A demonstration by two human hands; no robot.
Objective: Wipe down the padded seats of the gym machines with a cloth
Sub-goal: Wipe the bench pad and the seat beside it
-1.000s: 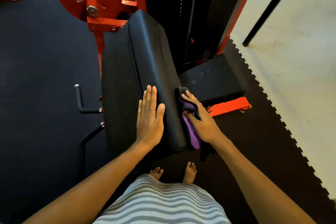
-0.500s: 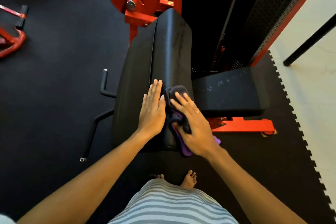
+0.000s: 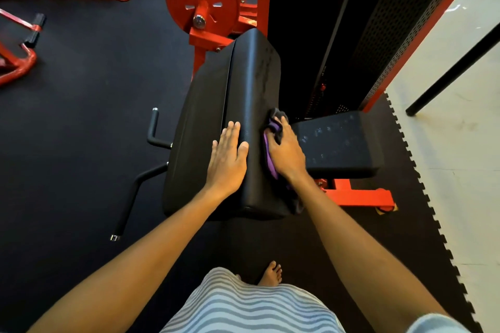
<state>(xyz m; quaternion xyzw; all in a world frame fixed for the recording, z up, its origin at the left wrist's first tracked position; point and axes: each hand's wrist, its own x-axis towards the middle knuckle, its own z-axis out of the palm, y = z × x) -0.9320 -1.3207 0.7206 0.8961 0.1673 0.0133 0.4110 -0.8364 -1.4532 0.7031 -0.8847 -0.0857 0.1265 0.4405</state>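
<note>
At pad [image 3: 251,76] edge, right hand [image 3: 286,154], cloth [image 3: 269,155], moved off left hand [image 3: 227,162]

Two pads [image 3: 251,76] [image 3: 338,140], one cloth [image 3: 270,155], two hands [image 3: 228,162] [image 3: 286,151]

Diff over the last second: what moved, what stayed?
The right hand, gripping the cloth, swept left across the black pad toward the left hand, then back to the pad's right edge, where it is now. Nothing picked up or released. The left hand stayed flat on the pad.
</note>
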